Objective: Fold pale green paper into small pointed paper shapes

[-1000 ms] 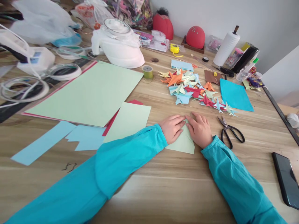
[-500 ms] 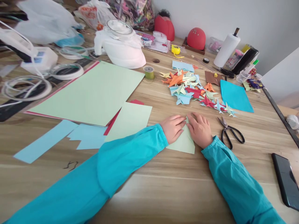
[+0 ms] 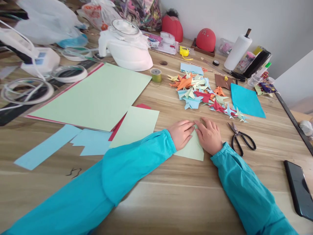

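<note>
Under both hands lies a small piece of pale green paper (image 3: 192,149), its top corner folded to a point between the fingertips. My left hand (image 3: 181,134) presses on its left side, the fingers bent and close together. From the right, my right hand (image 3: 209,135) holds the same paper, its thumb and fingertips at the folded tip. The fingers cover part of the fold. Beside the right hand rest black-handled scissors (image 3: 236,131), blades slightly apart. Another pale green sheet (image 3: 137,124) lies partly beneath my left sleeve.
Beyond the hands lies a pile of folded paper shapes (image 3: 193,88), with a turquoise sheet (image 3: 247,101) to its right. Large green sheets (image 3: 97,94) and blue paper strips (image 3: 47,147) spread leftward. A thread spool (image 3: 156,75) stands behind; a phone (image 3: 299,189) lies at right.
My right fingers have shifted very slightly left over the folded tip, covering more of it. Everything else looks the same.
</note>
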The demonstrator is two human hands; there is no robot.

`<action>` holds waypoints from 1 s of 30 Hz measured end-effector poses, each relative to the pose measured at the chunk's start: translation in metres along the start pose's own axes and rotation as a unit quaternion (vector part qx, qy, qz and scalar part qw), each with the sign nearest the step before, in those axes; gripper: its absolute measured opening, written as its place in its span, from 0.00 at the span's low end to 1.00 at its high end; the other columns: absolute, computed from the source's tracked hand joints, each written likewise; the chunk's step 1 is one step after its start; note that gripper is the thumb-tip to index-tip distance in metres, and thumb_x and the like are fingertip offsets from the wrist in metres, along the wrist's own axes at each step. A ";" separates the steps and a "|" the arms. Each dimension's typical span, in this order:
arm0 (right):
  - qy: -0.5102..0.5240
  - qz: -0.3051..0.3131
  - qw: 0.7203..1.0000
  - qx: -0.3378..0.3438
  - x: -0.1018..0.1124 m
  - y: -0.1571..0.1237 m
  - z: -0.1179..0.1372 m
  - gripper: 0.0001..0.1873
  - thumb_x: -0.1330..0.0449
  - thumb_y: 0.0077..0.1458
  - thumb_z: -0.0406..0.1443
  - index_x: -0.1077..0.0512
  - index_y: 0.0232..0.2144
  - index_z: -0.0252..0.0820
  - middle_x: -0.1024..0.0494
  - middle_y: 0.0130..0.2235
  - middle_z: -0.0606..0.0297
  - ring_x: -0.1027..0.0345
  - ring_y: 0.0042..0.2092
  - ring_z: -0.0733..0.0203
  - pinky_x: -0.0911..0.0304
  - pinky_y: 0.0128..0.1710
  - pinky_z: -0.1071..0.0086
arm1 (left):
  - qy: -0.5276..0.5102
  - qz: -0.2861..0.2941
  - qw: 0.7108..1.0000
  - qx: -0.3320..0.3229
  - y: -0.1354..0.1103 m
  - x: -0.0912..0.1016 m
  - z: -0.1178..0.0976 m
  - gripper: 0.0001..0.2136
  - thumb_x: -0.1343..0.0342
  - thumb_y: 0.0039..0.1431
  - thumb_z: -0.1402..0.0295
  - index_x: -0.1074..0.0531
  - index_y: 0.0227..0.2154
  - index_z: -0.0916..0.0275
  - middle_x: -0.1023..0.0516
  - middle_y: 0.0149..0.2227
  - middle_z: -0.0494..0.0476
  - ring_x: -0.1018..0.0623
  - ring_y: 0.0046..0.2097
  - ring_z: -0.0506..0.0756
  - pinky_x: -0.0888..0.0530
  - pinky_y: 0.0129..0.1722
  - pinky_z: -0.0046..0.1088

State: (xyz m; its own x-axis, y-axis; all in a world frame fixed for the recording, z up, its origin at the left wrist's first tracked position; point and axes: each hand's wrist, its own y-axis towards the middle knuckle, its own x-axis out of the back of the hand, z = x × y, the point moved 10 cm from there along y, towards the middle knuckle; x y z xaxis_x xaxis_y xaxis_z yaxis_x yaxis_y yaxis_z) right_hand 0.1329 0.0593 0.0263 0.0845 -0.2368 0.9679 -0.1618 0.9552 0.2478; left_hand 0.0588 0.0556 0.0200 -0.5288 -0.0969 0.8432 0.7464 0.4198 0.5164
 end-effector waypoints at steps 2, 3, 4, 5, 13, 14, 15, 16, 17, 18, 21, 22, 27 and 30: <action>-0.001 0.001 1.000 0.002 0.001 0.000 0.001 0.18 0.52 0.58 0.40 0.35 0.50 0.51 0.36 0.54 0.59 0.42 0.50 0.52 0.45 0.47 0.59 | 0.002 -0.003 1.000 -0.002 0.000 0.001 -0.001 0.17 0.56 0.58 0.67 0.30 0.44 0.73 0.29 0.47 0.69 0.33 0.50 0.62 0.32 0.50 0.42; -0.001 0.001 1.000 0.002 0.002 0.000 0.001 0.18 0.52 0.58 0.40 0.35 0.51 0.51 0.36 0.54 0.59 0.42 0.50 0.52 0.45 0.47 0.59 | 0.002 -0.003 1.000 -0.003 0.000 0.002 -0.001 0.17 0.56 0.58 0.67 0.30 0.44 0.73 0.29 0.47 0.69 0.33 0.50 0.62 0.32 0.50 0.42; -0.002 0.002 1.000 0.004 0.002 0.000 0.001 0.18 0.53 0.59 0.40 0.35 0.51 0.51 0.36 0.54 0.59 0.42 0.50 0.51 0.45 0.46 0.59 | 0.002 -0.001 1.000 -0.002 0.000 0.002 -0.001 0.17 0.56 0.58 0.67 0.30 0.44 0.73 0.29 0.47 0.68 0.33 0.50 0.62 0.32 0.50 0.42; -0.003 0.002 1.000 0.005 0.002 0.000 0.002 0.18 0.53 0.59 0.39 0.35 0.51 0.50 0.36 0.53 0.59 0.42 0.50 0.51 0.45 0.46 0.59 | 0.003 0.001 1.000 0.001 0.000 0.001 0.000 0.17 0.56 0.58 0.67 0.30 0.44 0.72 0.29 0.46 0.68 0.33 0.50 0.61 0.32 0.50 0.42; -0.015 0.002 1.000 0.010 0.002 0.000 0.003 0.18 0.53 0.59 0.40 0.35 0.51 0.49 0.36 0.53 0.58 0.42 0.49 0.52 0.44 0.46 0.60 | 0.017 0.011 1.000 0.014 0.000 -0.004 0.000 0.16 0.58 0.59 0.67 0.30 0.44 0.70 0.28 0.45 0.66 0.33 0.51 0.60 0.32 0.50 0.42; -0.017 0.002 1.000 0.012 0.002 0.001 0.003 0.18 0.53 0.59 0.40 0.35 0.51 0.49 0.36 0.53 0.58 0.42 0.49 0.52 0.44 0.46 0.60 | 0.022 0.008 1.000 0.014 0.001 -0.004 0.000 0.17 0.58 0.59 0.68 0.30 0.44 0.70 0.28 0.45 0.67 0.33 0.51 0.60 0.32 0.50 0.42; -0.018 0.001 1.000 0.014 0.002 0.001 0.004 0.18 0.54 0.59 0.39 0.35 0.51 0.48 0.35 0.53 0.57 0.42 0.49 0.52 0.44 0.46 0.60 | 0.028 0.005 0.999 0.014 0.001 -0.004 -0.001 0.17 0.58 0.60 0.68 0.30 0.44 0.71 0.28 0.45 0.67 0.33 0.50 0.61 0.32 0.50 0.42; -0.020 0.001 1.000 0.015 0.003 0.001 0.005 0.18 0.54 0.59 0.39 0.35 0.51 0.48 0.35 0.52 0.57 0.42 0.49 0.52 0.44 0.46 0.60 | 0.035 0.001 0.999 0.013 0.001 -0.004 -0.002 0.17 0.58 0.60 0.68 0.30 0.44 0.71 0.28 0.45 0.67 0.32 0.50 0.61 0.32 0.49 0.42; -0.021 0.000 1.000 0.016 0.003 0.001 0.005 0.18 0.54 0.59 0.38 0.35 0.51 0.48 0.35 0.52 0.57 0.42 0.49 0.52 0.44 0.46 0.60 | 0.040 -0.003 0.999 0.011 0.001 -0.004 -0.002 0.16 0.58 0.60 0.68 0.30 0.44 0.72 0.28 0.45 0.67 0.32 0.50 0.61 0.31 0.49 0.42; -0.022 0.000 1.000 0.016 0.003 0.001 0.005 0.18 0.53 0.59 0.38 0.35 0.51 0.47 0.35 0.52 0.56 0.42 0.49 0.51 0.44 0.46 0.60 | 0.045 -0.006 0.999 0.010 0.001 -0.004 -0.003 0.16 0.58 0.60 0.68 0.30 0.43 0.73 0.28 0.45 0.68 0.32 0.49 0.61 0.31 0.49 0.41; -0.022 -0.003 1.000 0.012 0.003 0.000 0.005 0.18 0.54 0.59 0.38 0.35 0.51 0.47 0.35 0.52 0.57 0.42 0.49 0.51 0.44 0.46 0.60 | 0.048 -0.009 0.999 0.015 0.002 -0.005 -0.003 0.16 0.57 0.60 0.69 0.30 0.43 0.73 0.27 0.44 0.68 0.32 0.49 0.60 0.31 0.49 0.41; -0.021 -0.004 1.000 0.011 0.003 0.000 0.005 0.18 0.54 0.59 0.38 0.35 0.51 0.48 0.35 0.52 0.57 0.42 0.49 0.51 0.44 0.46 0.59 | 0.048 -0.008 0.999 0.019 0.002 -0.006 -0.003 0.15 0.57 0.60 0.69 0.30 0.43 0.72 0.27 0.44 0.68 0.32 0.49 0.60 0.32 0.49 0.41; -0.021 -0.006 1.000 0.006 0.003 -0.001 0.004 0.18 0.54 0.59 0.39 0.35 0.51 0.48 0.35 0.53 0.57 0.42 0.50 0.52 0.45 0.46 0.60 | 0.059 -0.010 0.998 0.022 0.002 -0.008 -0.004 0.14 0.57 0.60 0.70 0.30 0.43 0.72 0.27 0.44 0.67 0.31 0.49 0.60 0.33 0.50 0.43; -0.023 -0.006 1.000 0.006 0.003 -0.001 0.005 0.18 0.54 0.59 0.39 0.35 0.50 0.48 0.35 0.53 0.57 0.42 0.50 0.52 0.45 0.46 0.60 | 0.076 -0.017 0.997 0.017 0.001 -0.008 -0.005 0.14 0.57 0.60 0.71 0.30 0.42 0.71 0.26 0.44 0.65 0.30 0.48 0.59 0.33 0.50 0.43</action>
State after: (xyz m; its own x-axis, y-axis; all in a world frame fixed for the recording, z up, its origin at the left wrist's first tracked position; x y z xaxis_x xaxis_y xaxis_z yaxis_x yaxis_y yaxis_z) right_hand 0.1288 0.0569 0.0294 0.0406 -0.2569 0.9656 -0.1730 0.9500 0.2600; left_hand 0.0652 0.0525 0.0145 -0.4846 -0.2470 0.8391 0.7131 0.4441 0.5425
